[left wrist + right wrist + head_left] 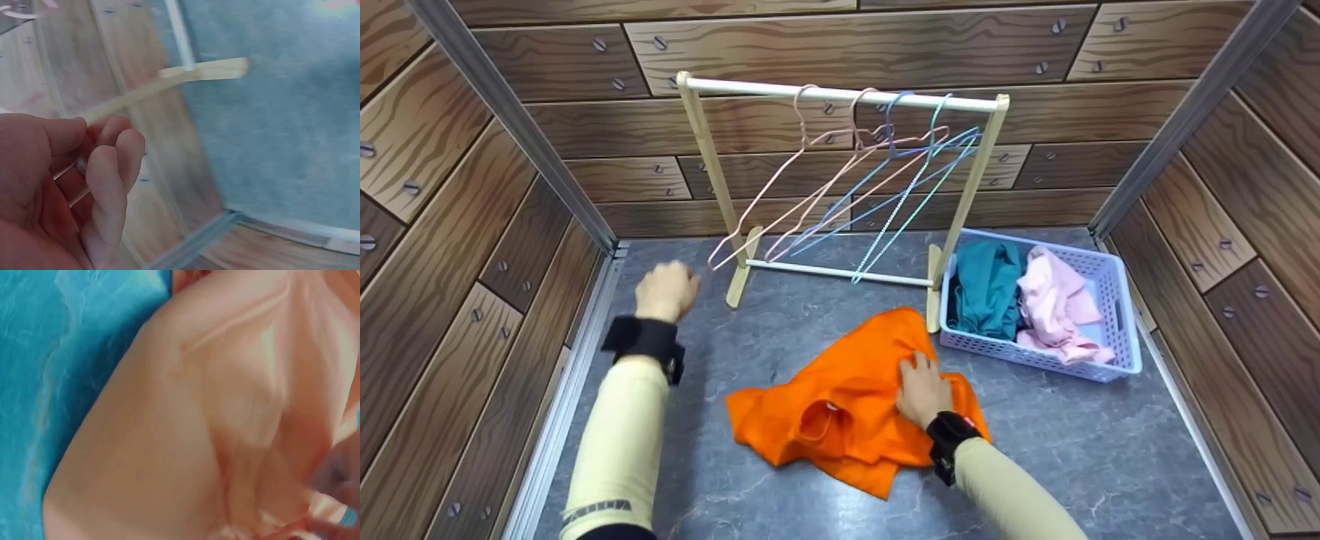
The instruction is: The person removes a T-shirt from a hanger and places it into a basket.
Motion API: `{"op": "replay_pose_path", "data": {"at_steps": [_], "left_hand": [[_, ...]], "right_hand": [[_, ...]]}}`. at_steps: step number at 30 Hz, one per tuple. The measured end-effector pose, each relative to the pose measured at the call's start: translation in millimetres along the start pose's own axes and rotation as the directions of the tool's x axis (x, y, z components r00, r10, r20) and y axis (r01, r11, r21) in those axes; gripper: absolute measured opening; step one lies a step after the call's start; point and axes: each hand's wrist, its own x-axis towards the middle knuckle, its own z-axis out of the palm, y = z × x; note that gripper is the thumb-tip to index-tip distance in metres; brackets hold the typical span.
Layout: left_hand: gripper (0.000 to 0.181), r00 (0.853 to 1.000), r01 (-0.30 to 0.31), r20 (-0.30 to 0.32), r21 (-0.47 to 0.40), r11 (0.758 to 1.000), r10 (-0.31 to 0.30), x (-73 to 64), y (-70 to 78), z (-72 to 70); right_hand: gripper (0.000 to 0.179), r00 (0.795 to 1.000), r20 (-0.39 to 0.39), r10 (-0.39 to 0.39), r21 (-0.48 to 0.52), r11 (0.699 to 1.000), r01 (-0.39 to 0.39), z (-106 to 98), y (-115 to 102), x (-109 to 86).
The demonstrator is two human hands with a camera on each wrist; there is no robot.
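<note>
An orange shirt point(840, 375) lies crumpled on the grey floor, its neck opening facing the near side; in the right wrist view the orange cloth point(152, 439) looks pale and fills most of the picture. My right hand point(924, 391) rests on the shirt's right part, fingers spread over the cloth. In the right wrist view only a blurred bit of that hand shows at the right edge. My left hand point(666, 291) is raised left of the rack, near the low end of a pink hanger point(769, 191). Its fingers point(107, 185) are loosely bent with nothing between them.
A wooden rack point(840, 91) with white bars carries pink, blue and light green hangers point(911, 187). Right of it stands a light blue basket point(1119, 315) with a teal garment point(988, 289) and a pink garment point(1054, 300). Wood-patterned walls point(840, 41) enclose the floor.
</note>
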Motion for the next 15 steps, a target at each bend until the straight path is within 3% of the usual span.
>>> {"op": "replay_pose_path", "data": {"at_steps": [3, 5, 7, 9, 11, 15], "left_hand": [[0.039, 0.999, 0.017, 0.033, 0.026, 1.000, -0.018, -7.0, -6.8, 24.8], [0.037, 0.999, 0.010, 0.046, 0.033, 0.999, -0.012, -10.5, -4.2, 40.9], [0.034, 0.998, -0.006, 0.065, 0.029, 1.000, 0.004, -13.3, 1.9, 55.7], [0.032, 0.996, -0.029, 0.083, 0.017, 0.999, 0.028, -15.9, 9.9, 67.8], [0.029, 0.994, -0.048, 0.102, 0.014, 0.999, 0.047, -18.6, 17.8, 76.4], [0.026, 0.989, -0.071, 0.129, 0.015, 0.997, 0.068, -22.5, 29.6, 86.0]], "right_hand": [[0.066, 0.997, 0.031, 0.064, 0.087, 0.994, -0.066, -1, -11, 2.5], [0.084, 0.990, 0.118, 0.079, 0.126, 0.988, -0.094, -1, -21, 2.2], [0.095, 0.967, 0.237, 0.094, 0.115, 0.986, -0.124, 0, -31, -0.1], [0.098, 0.941, 0.323, 0.104, 0.084, 0.987, -0.138, 1, -41, -3.1], [0.098, 0.926, 0.361, 0.111, 0.063, 0.988, -0.143, 3, -48, -5.7], [0.095, 0.932, 0.350, 0.096, 0.034, 0.993, -0.115, 10, -56, -7.3]]}}
